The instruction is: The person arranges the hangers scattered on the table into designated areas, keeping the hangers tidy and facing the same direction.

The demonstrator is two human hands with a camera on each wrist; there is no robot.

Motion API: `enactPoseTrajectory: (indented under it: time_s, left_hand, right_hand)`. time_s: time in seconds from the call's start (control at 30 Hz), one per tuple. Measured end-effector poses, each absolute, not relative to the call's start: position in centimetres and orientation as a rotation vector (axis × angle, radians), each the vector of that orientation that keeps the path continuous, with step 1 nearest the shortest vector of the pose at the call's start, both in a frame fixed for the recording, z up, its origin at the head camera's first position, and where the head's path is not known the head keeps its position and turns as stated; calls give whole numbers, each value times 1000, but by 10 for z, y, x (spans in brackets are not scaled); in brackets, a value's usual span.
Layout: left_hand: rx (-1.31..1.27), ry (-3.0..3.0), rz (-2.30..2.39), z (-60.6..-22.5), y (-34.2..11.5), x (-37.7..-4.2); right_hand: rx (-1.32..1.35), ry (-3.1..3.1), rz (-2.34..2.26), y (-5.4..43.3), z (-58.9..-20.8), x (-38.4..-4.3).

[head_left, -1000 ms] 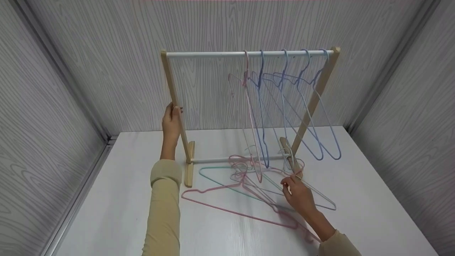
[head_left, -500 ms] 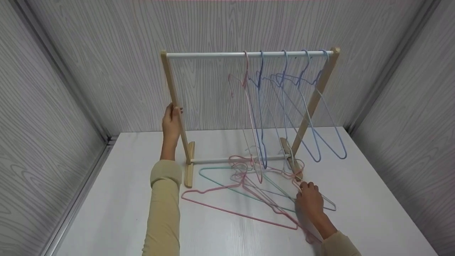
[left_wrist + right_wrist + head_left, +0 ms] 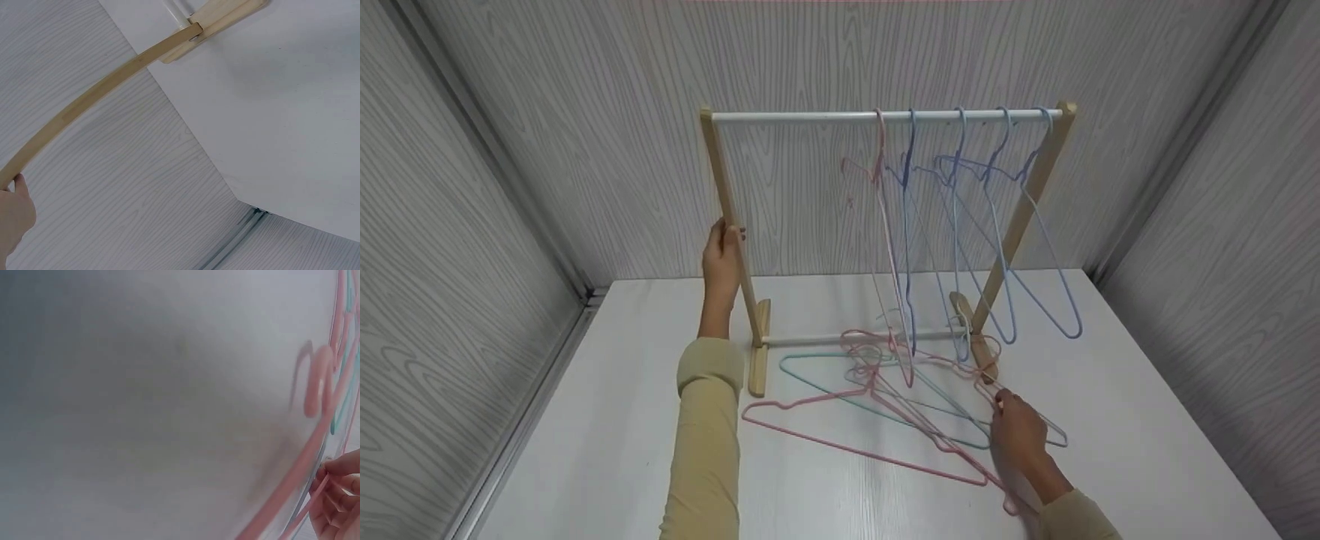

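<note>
My left hand (image 3: 723,259) grips the left wooden post (image 3: 721,165) of a small clothes rack, about halfway up. In the left wrist view the thumb lies against that same post (image 3: 101,87). My right hand (image 3: 1020,431) is low at the right, over a tangle of hangers on the table. Its thumb and fingers pinch a thin pink hanger (image 3: 306,507), seen in the right wrist view. Beside it lie another pink hanger (image 3: 862,451) and a teal hanger (image 3: 814,355), overlapping one another. Part of the held hanger is hidden beneath the hand.
From the rack's white top bar (image 3: 795,117) hang one pink hanger (image 3: 911,375) and several blue ones, grouped toward the right post (image 3: 1046,161). The rack's wooden feet (image 3: 760,375) stand on the white table (image 3: 607,420). Wood-grain panels (image 3: 585,90) enclose the back and sides.
My right hand has moved right and toward the front edge, and its fingers have closed on the pink hanger. The hanging blue hangers sway slightly. My left hand stays on the post.
</note>
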State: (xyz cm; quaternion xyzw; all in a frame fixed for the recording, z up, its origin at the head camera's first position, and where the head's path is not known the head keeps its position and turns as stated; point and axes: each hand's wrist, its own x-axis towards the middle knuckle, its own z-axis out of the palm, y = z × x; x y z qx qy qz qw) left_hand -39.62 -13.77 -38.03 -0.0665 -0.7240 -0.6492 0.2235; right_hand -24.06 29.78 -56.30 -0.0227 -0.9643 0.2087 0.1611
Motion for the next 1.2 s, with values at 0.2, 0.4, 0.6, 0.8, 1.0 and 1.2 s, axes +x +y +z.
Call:
enactPoseTrajectory:
  time_s: [0.2,0.4,0.6,0.8,1.0,1.2]
  left_hand:
    - [-175,-2016,-1768,-380,-138,-397]
    - [-169,-2028,-1757,-380,-140,-397]
    - [-166,-2031,-1752,-380,-139,-398]
    - [-180,-2010,-1778,-380,-139,-397]
    - [-188,-2007,-1762,-380,-139,-396]
    - [-171,-2013,-1762,-382,-139,-398]
  right_hand:
    - [-163,-2715,735,297,-556,-238]
    - [-287,-2583,1065,292,-552,-239]
    - [-296,-2565,1303,286,-546,-240]
    - [-133,-2625,1268,285,-544,-236]
    - [-7,-2695,1098,286,-548,-231]
    - [30,-2728,908,291,-550,-222]
